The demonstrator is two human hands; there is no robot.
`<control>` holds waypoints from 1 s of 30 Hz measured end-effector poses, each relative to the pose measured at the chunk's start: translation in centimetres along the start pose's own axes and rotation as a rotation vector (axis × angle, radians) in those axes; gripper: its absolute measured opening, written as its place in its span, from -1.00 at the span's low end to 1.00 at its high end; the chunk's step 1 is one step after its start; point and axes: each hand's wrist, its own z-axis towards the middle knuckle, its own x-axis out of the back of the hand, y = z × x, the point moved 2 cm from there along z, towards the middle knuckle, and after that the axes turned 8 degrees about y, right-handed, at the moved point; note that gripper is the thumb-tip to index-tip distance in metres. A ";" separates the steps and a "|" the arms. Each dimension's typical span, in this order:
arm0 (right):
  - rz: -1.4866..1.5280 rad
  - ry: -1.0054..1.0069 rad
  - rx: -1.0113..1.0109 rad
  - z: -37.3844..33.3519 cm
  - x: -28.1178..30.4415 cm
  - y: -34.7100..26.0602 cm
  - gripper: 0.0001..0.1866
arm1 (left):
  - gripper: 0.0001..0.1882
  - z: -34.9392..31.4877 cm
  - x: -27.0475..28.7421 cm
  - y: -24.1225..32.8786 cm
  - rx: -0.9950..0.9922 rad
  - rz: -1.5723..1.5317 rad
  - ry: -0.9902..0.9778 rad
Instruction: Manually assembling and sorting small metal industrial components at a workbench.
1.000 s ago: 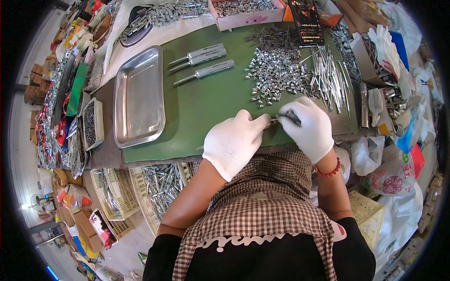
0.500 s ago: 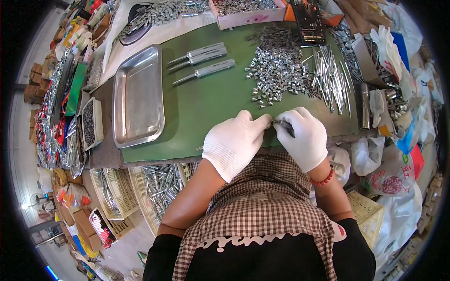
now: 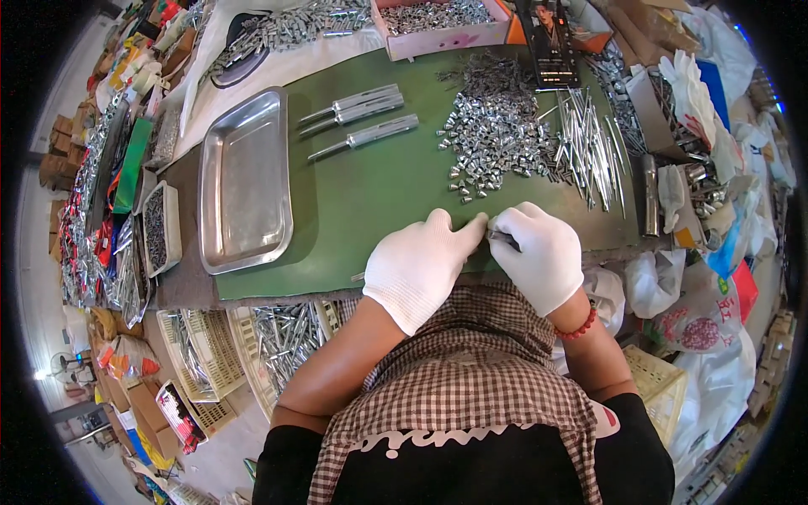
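Both hands wear white knit gloves and meet at the near edge of the green work mat (image 3: pixel 362 202). My left hand (image 3: pixel 423 265) is closed round a thin metal rod (image 3: pixel 358 277), whose end sticks out past the wrist side; the rest is hidden in the glove. Close beside its thumb, my right hand (image 3: pixel 540 261) pinches a small dark piece (image 3: pixel 505 240), mostly covered by the fingers. Just beyond the hands lies a heap of small silver metal caps (image 3: pixel 488 139). To its right is a bundle of slim metal rods (image 3: pixel 589 151).
A steel tray (image 3: pixel 246 181) stands at the left of the mat. Several pen-like metal tools (image 3: pixel 362 136) lie beside it. Dark small parts (image 3: pixel 492 76) and a pink box of metal pieces (image 3: pixel 446 40) are at the back. Plastic crates (image 3: pixel 244 337) hold metal parts below the table.
The dark piece in my right hand has tilted a little, and the right fingers have shifted slightly beside the left thumb. The whole view has moved slightly.
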 end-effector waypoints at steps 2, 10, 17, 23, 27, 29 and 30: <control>0.006 0.032 0.034 0.1 0.1 0.0 -0.93 | -0.63 -0.3 0.3 0.0 0.010 0.032 0.021; 1.566 0.237 -0.545 2.1 -1.0 0.3 -0.50 | -0.67 0.2 0.4 0.3 0.036 0.033 0.009; 1.831 0.302 -0.531 2.9 -3.4 0.1 -0.49 | -0.73 0.3 0.2 0.4 0.038 0.011 -0.019; 1.293 0.243 -0.406 3.0 -3.6 -1.1 -0.49 | -0.80 1.2 1.7 0.5 -0.013 0.074 -0.056; 1.288 0.482 -0.386 2.4 -3.7 0.2 -0.45 | -0.88 2.0 0.8 2.6 0.011 0.117 -0.040; 1.501 0.454 -0.377 1.9 -4.4 1.3 -0.45 | -0.87 2.1 -0.1 2.4 0.024 0.096 -0.044; 1.544 0.474 -0.413 1.9 -4.1 0.6 -0.46 | -0.87 1.6 -0.3 1.5 0.035 0.130 -0.002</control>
